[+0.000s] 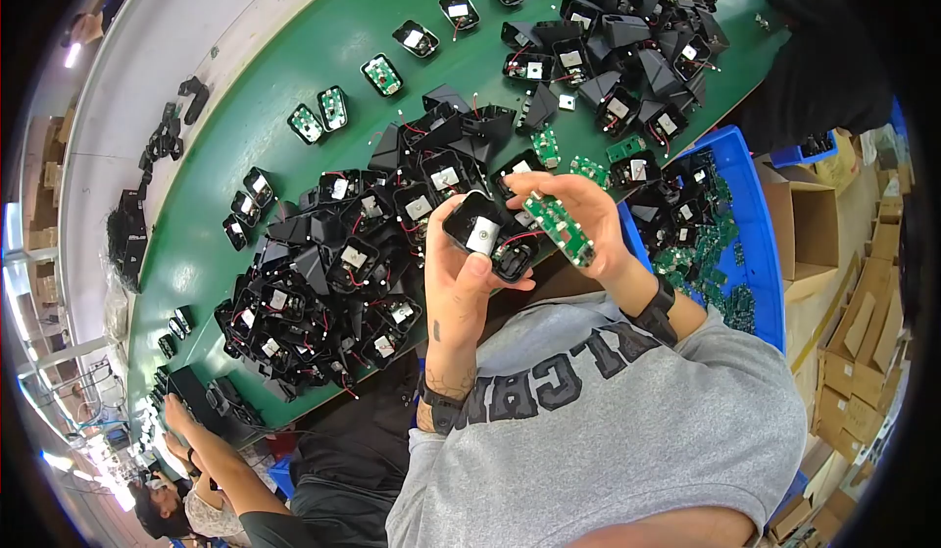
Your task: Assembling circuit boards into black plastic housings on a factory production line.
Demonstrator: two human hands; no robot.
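Observation:
My left hand (456, 288) is closed around a black plastic housing (467, 217), its open side facing up. Inside the housing sits a silvery-white block (482, 235), with red wires (518, 241) running toward the right. Close beside it, my right hand (588, 210) grips a green circuit board (557, 226) between thumb and fingers, the board tilted along the housing's right side. Whether the wires are joined to the board I cannot tell. Behind my hands, loose green boards (589, 171) lie on the green table (343, 48).
A large pile of black housings (333, 254) spreads to the left, another (627, 48) at the far right. Housings fitted with boards (333, 108) stand in a row farther back. A blue bin (769, 224) of boards is at my right. Co-workers' arms (221, 455) reach in at left.

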